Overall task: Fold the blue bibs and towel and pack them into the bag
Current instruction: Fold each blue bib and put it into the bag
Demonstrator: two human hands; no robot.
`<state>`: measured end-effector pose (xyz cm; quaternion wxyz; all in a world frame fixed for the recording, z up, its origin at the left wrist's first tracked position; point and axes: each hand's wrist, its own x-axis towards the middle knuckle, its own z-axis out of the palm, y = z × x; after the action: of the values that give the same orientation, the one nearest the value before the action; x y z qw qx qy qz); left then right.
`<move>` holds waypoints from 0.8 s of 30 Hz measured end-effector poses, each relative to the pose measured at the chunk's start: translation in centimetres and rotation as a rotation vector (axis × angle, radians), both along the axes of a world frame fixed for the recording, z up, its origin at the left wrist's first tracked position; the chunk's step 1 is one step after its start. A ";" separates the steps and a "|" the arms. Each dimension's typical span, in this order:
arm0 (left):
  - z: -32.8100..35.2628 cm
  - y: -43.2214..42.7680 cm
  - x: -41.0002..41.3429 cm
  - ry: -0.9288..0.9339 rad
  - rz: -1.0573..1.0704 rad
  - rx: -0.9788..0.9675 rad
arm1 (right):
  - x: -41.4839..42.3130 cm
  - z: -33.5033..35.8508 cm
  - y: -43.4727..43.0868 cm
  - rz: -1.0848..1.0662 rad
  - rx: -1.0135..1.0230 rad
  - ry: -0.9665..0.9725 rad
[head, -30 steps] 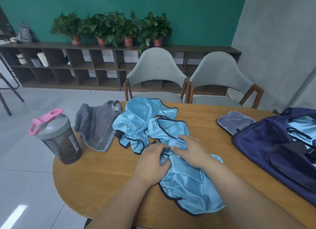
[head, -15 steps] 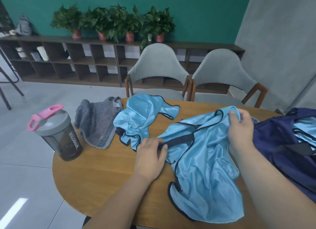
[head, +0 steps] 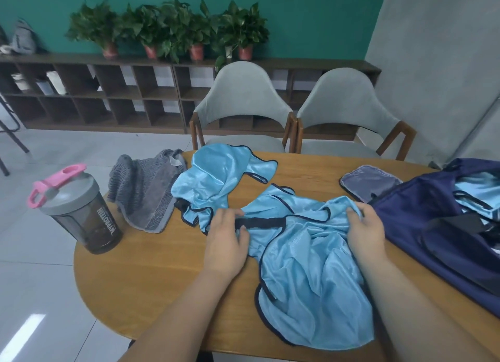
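Observation:
A light blue bib (head: 305,256) with dark trim lies spread and wrinkled on the round wooden table (head: 151,275). My left hand (head: 226,244) pinches its dark strap at the left. My right hand (head: 365,226) grips its bunched upper right corner. A second blue bib (head: 216,177) lies crumpled behind. Left of that bib sits a grey towel (head: 146,191), draped over the table edge. The navy bag (head: 438,226) stands open at the right with blue cloth (head: 479,194) inside.
A dark shaker bottle (head: 81,207) with a pink-looped grey lid stands at the table's left edge. A grey pouch (head: 370,183) lies next to the bag. Two grey chairs (head: 243,110) stand behind the table, then low shelves with potted plants.
My hands drew one bib out of the pile and spread it sideways. The right hand has since come down from the raised corner toward the table by the bag.

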<state>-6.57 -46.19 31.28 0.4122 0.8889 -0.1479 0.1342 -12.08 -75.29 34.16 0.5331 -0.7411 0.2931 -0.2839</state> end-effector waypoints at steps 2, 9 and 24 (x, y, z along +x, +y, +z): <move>0.2 -0.1 -0.1 -0.031 -0.023 -0.003 | 0.4 1.8 1.3 -0.025 0.164 -0.110; 1.3 0.4 -1.1 0.130 -0.103 -0.284 | -1.4 5.4 12.0 0.958 -0.085 0.102; 0.4 0.8 0.5 0.226 0.056 -0.330 | -0.2 0.5 6.3 0.186 -0.528 0.323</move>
<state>-6.11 -45.35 31.67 0.5625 0.8224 -0.0517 0.0676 -12.29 -68.99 34.69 0.2925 -0.9129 0.2214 -0.1789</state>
